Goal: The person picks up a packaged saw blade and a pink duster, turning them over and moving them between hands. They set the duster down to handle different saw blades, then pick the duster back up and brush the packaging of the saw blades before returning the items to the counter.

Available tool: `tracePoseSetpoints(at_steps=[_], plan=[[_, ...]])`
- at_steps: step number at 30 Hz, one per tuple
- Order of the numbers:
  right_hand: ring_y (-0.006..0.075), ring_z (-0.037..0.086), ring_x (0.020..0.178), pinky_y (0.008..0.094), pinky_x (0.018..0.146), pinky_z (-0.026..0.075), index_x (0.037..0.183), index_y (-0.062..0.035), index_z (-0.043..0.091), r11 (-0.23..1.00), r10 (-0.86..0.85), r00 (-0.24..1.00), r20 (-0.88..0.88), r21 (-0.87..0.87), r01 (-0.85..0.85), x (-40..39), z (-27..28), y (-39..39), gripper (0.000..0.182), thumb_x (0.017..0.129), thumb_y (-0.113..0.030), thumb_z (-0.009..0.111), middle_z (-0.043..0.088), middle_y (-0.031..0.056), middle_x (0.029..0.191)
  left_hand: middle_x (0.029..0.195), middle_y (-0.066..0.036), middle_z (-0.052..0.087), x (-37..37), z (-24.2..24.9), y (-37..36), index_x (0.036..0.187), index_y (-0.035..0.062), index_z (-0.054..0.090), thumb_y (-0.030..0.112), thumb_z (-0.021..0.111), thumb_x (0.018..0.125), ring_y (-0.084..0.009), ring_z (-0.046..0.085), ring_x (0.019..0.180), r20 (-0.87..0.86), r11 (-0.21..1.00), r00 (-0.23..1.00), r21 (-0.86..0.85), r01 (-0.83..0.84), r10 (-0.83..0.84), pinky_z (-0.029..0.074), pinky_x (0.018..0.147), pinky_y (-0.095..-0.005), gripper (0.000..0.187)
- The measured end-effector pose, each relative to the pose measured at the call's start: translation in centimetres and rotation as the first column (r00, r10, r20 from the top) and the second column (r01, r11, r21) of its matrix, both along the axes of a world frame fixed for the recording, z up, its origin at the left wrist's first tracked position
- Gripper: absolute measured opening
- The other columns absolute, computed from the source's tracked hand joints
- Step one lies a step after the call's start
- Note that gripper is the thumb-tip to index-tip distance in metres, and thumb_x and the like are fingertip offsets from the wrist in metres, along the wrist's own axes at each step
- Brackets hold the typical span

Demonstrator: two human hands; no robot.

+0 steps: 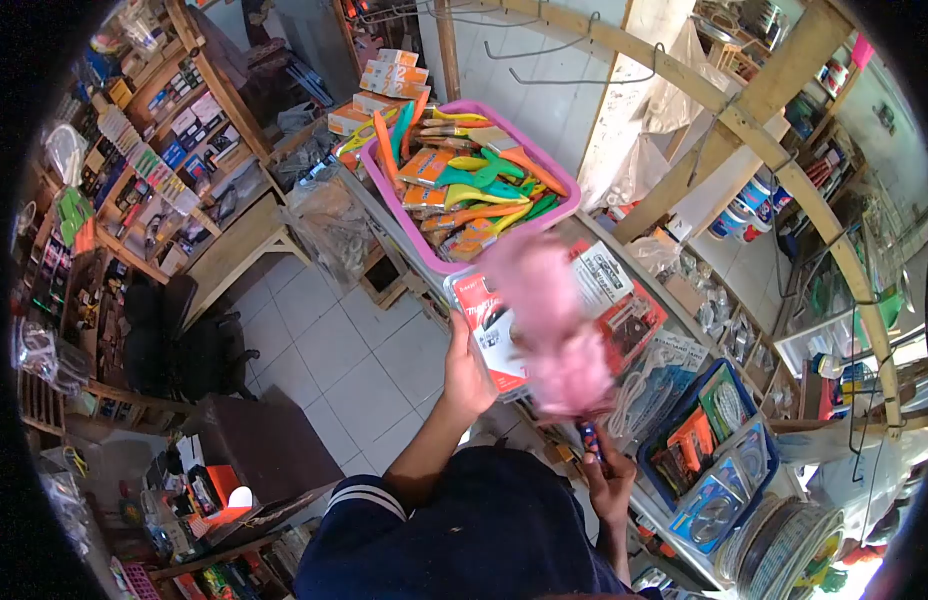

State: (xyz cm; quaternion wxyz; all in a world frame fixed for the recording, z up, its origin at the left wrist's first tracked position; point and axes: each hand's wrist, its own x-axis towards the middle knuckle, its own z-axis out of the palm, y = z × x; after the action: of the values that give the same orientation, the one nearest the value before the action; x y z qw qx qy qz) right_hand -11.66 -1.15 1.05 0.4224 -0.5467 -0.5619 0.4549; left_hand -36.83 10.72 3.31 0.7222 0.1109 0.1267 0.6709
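Note:
My left hand (468, 374) is closed on the edge of a red and white blister package (492, 335), held upright over the counter's edge. In my right hand (610, 474) is the dark handle of a pink duster (556, 325). The duster's fluffy head is blurred and covers part of the package. Behind it on the counter lies another red and white package (636, 310).
Beyond my hands a pink basket (434, 262) holds brushes with orange, green and yellow handles. To the right are a blue basket (773, 462) of packaged goods and coiled cable (784, 545). Metal hooks (584, 80) hang above. Shelves and a black chair (164, 335) stand left.

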Motion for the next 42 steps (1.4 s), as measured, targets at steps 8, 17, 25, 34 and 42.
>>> tracePoseSetpoints(at_steps=[8, 17, 25, 34, 42], plan=[[0.0052, 0.056, 0.084, 0.0208, 0.075, 0.045, 0.129, 0.0013, 0.059, 0.987, -0.144, 0.975, -0.167, -0.102, 0.128, -0.5, 0.2, -1.0, 0.043, 0.091, -0.015, 0.068, 0.068, 0.0017, 0.096, 0.139, -0.012, 0.051, -0.9, -2.6, 0.9, 0.145, 0.0088, 0.035, 0.054, 0.036, 0.100, -0.0293, 0.053, 0.125, 0.214, 0.967, 0.958, 0.212, 0.143, -0.189, 0.044, 0.103, -0.0518, 0.064], [0.0047, 0.044, 0.062, 0.0211, 0.054, 0.035, 0.132, 0.0032, 0.055, 0.969, -0.233, 0.927, -0.296, 0.007, 0.246, 3.2, -2.5, -2.4, 0.056, 0.093, -0.036, 0.063, 0.058, -0.0004, 0.082, 0.132, -0.010, 0.057, -0.2, -0.4, 1.5, 0.136, 0.0069, 0.046, 0.041, 0.040, 0.104, -0.0244, 0.059, 0.117, -0.042, 0.994, 0.994, -0.041, -0.104, 0.102, 0.046, 0.100, -0.0447, 0.048], [0.0048, 0.048, 0.069, 0.0205, 0.061, 0.037, 0.126, 0.0028, 0.061, 0.989, -0.133, 0.956, -0.263, 0.032, 0.146, 3.3, -2.3, -2.4, 0.052, 0.091, -0.035, 0.065, 0.060, 0.0000, 0.087, 0.131, -0.010, 0.058, 0.2, 0.2, 2.1, 0.137, 0.0062, 0.047, 0.039, 0.040, 0.104, -0.0238, 0.056, 0.119, -0.040, 0.995, 0.995, 0.046, -0.088, 0.090, 0.043, 0.104, -0.0419, 0.047], [0.0097, 0.058, 0.083, 0.0233, 0.075, 0.046, 0.125, 0.0018, 0.062, 0.999, -0.020, 0.999, -0.047, 0.042, 0.022, 4.3, -0.9, -2.1, 0.040, 0.090, -0.017, 0.067, 0.068, 0.0037, 0.095, 0.126, -0.009, 0.060, 0.9, -1.2, 3.1, 0.133, 0.0076, 0.050, 0.038, 0.045, 0.102, -0.0240, 0.059, 0.114, -0.121, 0.971, 0.977, 0.188, -0.150, 0.175, 0.047, 0.099, -0.0426, 0.044], [0.0075, 0.055, 0.075, 0.0220, 0.067, 0.043, 0.124, 0.0029, 0.063, 0.997, -0.023, 1.000, -0.006, 0.080, 0.023, 6.0, -0.7, -2.3, 0.041, 0.088, -0.017, 0.069, 0.068, 0.0030, 0.089, 0.123, -0.012, 0.061, 0.5, 1.8, 2.5, 0.133, 0.0046, 0.050, 0.038, 0.040, 0.103, -0.0261, 0.061, 0.111, -0.052, 0.998, 0.999, 0.060, 0.005, -0.001, 0.047, 0.098, -0.0434, 0.046]])
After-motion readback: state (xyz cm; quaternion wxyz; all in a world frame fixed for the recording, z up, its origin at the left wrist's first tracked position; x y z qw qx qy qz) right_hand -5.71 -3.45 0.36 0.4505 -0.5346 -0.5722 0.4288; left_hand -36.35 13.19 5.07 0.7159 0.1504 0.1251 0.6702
